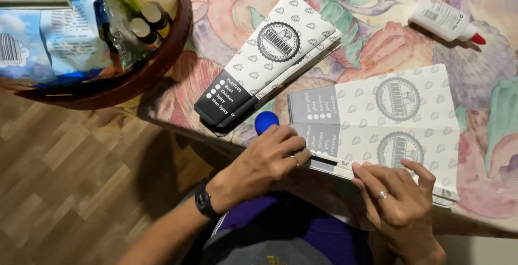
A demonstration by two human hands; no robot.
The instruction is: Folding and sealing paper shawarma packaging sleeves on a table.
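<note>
A flat printed paper sheet (388, 114), white with grey and black panels and round emblems, lies on the flowered tablecloth (372, 33). My left hand (267, 160), with a ring and a black wristwatch, presses on the sheet's near left edge. My right hand (396, 195), also ringed, pinches the near edge of the sheet with fingers curled over it. A blue round object (266, 120) sits just above my left hand's fingers, partly hidden. A stack of folded printed sleeves (270, 60) lies farther left on the cloth.
A white glue bottle with a red tip (447, 19) lies at the far right. A round wooden tray (162, 54) at the upper left holds blue packets and small bottles. Wooden floor (70, 189) shows below the table edge.
</note>
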